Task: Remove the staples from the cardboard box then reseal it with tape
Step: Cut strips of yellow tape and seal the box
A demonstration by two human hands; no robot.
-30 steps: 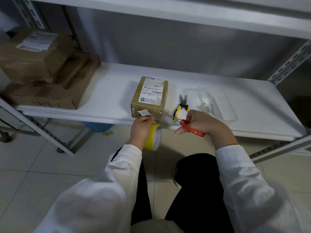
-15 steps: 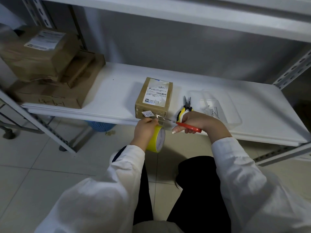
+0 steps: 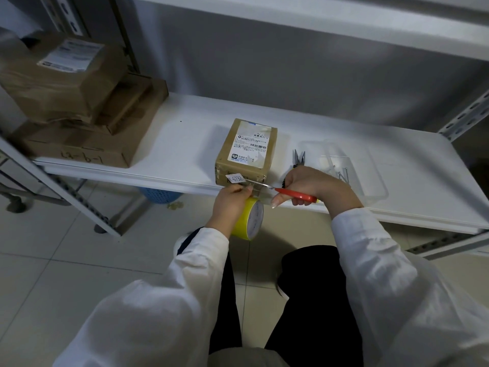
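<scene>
The box (image 3: 246,152) stands at the front edge of the shelf (image 3: 185,144); the left hand (image 3: 230,205) holds a yellow tape roll (image 3: 251,218) just below it, fingertips pinched at the box's front; the right hand (image 3: 309,182) grips red scissors (image 3: 293,194) with the blades reaching that spot; pliers (image 3: 299,157) and a clear tray (image 3: 370,181) lie to the right

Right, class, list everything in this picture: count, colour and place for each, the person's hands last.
shelf: 1, white, ahead
cardboard box: 1, brown, shelf front edge
tape roll: 1, yellow, below shelf edge
scissors: 1, red-handled, blades at the box
pliers: 1, grey tips, right of box
tray: 1, clear, shelf right
stacked boxes: 3, brown, shelf left
basket: 1, blue, floor under shelf
hands: 2, left hand grips tape roll, right hand grips scissors
</scene>
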